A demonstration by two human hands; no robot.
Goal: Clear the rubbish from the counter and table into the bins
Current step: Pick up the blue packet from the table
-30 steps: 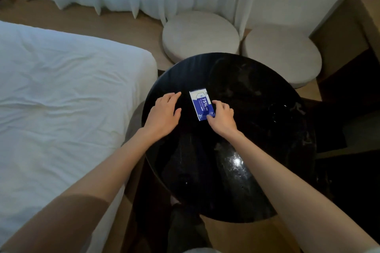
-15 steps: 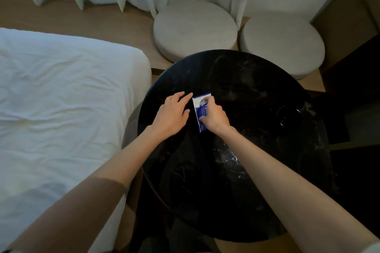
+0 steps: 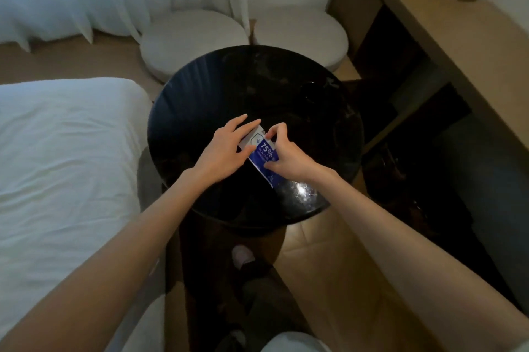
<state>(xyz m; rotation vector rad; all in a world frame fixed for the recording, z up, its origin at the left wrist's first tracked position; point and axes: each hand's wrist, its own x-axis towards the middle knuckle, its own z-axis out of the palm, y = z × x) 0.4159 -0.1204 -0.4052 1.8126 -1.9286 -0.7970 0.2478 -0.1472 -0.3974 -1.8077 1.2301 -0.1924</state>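
Observation:
A blue and white wipe packet (image 3: pixel 262 154) marked 75% is held just above the round black table (image 3: pixel 286 88). My right hand (image 3: pixel 287 155) pinches it, thumb on the lower blue part and fingertips at its top edge. My left hand (image 3: pixel 226 151) lies against the packet's white left end with fingers spread. The packet is tilted, its white end pointing up and left. No bin is in view.
A white bed (image 3: pixel 63 157) is on the left. Two round cream stools (image 3: pixel 194 39) (image 3: pixel 300 33) stand behind the table under white curtains. A wooden counter edge (image 3: pixel 446 36) runs along the right, with dark space below it. My legs and a foot (image 3: pixel 243 255) are below the table.
The packet lay flat on the table a second ago. My right hand has gripped it and lifted it toward me, and my left hand has come against its left end. The camera view has shifted.

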